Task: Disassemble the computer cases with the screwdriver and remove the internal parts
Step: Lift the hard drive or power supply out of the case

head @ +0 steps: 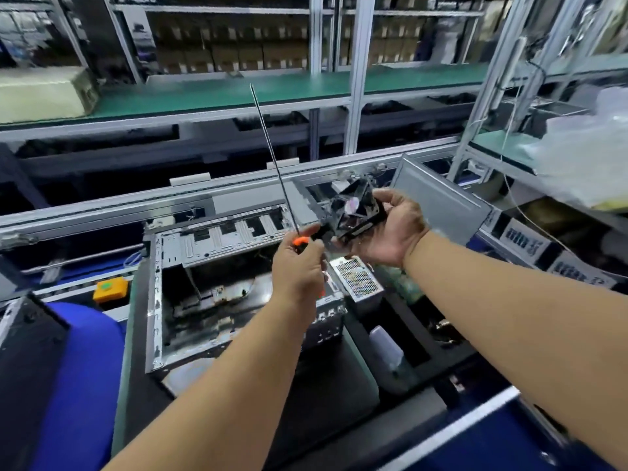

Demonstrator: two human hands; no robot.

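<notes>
On the bench (339, 375) between shelves, the open case (210, 294) lay. My left hand (299, 270) gripped the screwdriver (275, 164); my right hand (390, 229) fingers curled around a fan (355, 212).

Case top: computer case (210, 287) lies open upward, interior reachable from above.
Above case: screwdriver (272, 158) shaft slants across.
Right side: power supply (360, 278) crowds the case's edge.
</notes>
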